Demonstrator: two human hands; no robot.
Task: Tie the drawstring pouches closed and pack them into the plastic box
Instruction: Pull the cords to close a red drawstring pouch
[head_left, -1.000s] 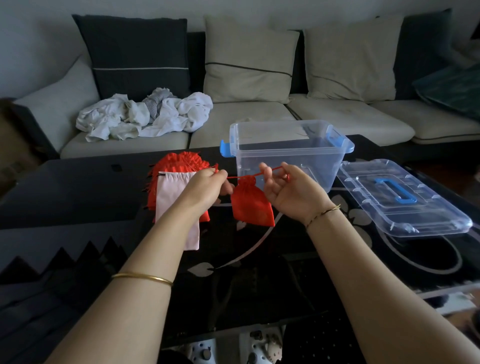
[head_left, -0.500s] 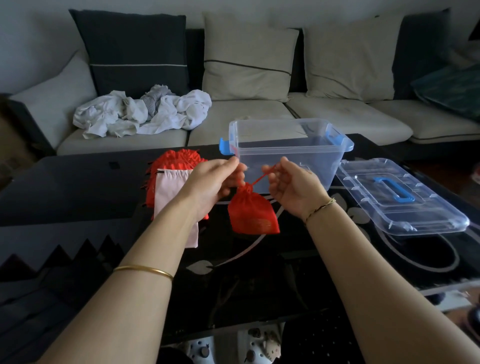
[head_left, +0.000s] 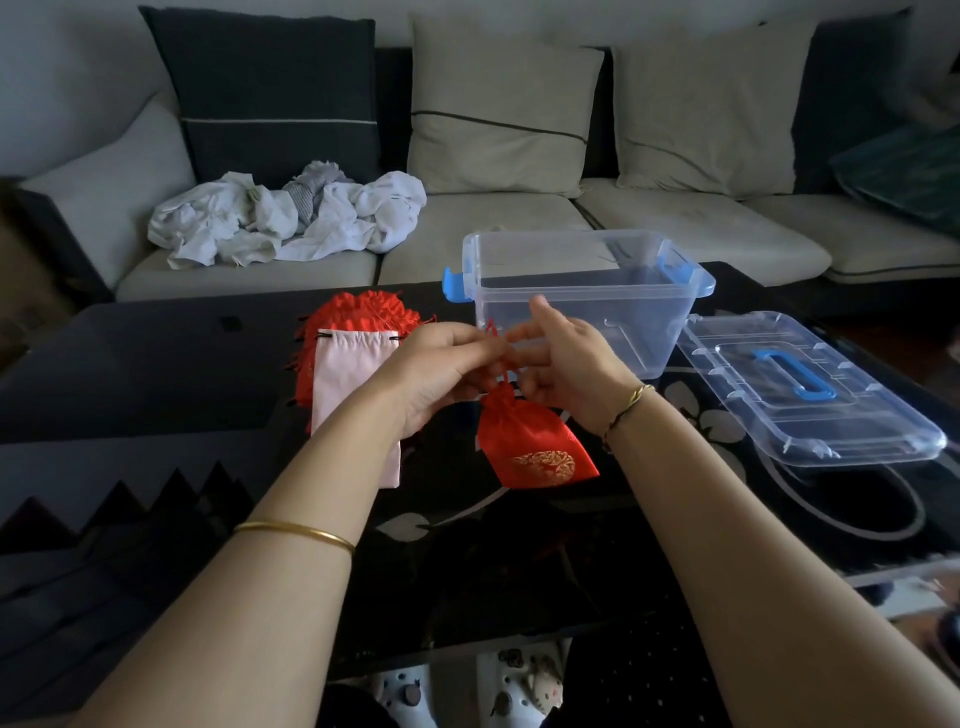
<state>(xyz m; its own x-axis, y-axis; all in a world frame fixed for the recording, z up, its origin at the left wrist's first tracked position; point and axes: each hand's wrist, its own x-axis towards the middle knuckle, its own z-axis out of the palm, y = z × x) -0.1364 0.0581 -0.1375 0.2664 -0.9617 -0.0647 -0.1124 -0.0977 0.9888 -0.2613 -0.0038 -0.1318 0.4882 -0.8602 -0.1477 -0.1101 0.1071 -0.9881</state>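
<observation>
A red drawstring pouch with a gold emblem hangs from its red cord just above the black table, its neck cinched. My left hand and my right hand meet over the pouch's neck, each pinching the red cord between fingertips. Behind them stands the clear plastic box with blue latches, open, nothing visible inside. To the left lies a pale pink pouch on top of a pile of red pouches.
The box's clear lid with a blue handle lies flat to the right of the box. A sofa with cushions and a heap of white laundry runs behind the table. The table's front edge is near my body.
My hands, first spread apart with the cord stretched taut, have come together over the pouch's neck. The pouch hangs lower and its gold emblem now faces me.
</observation>
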